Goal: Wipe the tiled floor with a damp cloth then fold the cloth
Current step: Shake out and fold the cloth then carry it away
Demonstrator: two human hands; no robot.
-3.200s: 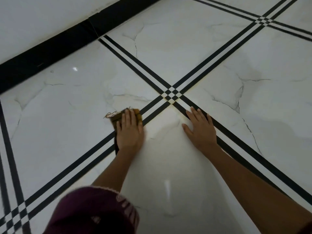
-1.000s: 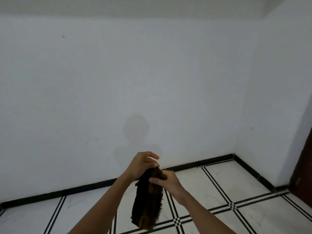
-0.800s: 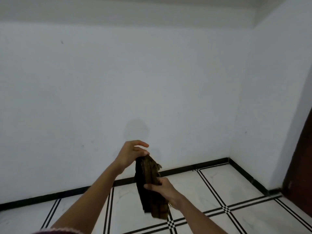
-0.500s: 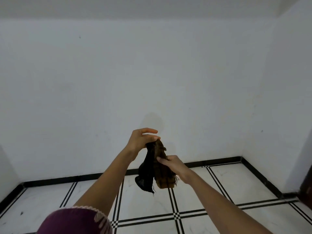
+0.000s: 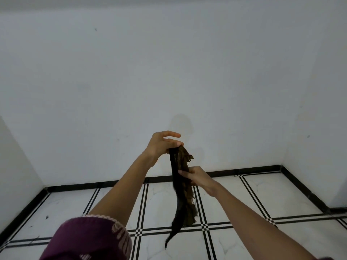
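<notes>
A dark brown frayed cloth (image 5: 183, 201) hangs in the air in front of me, long and narrow, its tip trailing down toward the floor. My left hand (image 5: 161, 144) pinches its top end, with the index finger raised. My right hand (image 5: 195, 176) grips the cloth partway down from the right side. Below lies the white marble-look tiled floor (image 5: 281, 196) with black double stripes.
A plain white wall (image 5: 169, 72) faces me, with a black skirting (image 5: 244, 170) along its foot. Side walls close in at left and right. My maroon sleeve (image 5: 88, 239) fills the lower left. Small dark specks (image 5: 47, 217) lie on the floor at left.
I went from wiping on the floor to holding the cloth up in the air. In the last half second the cloth has been drawn out longer, and my right hand has slid lower along it.
</notes>
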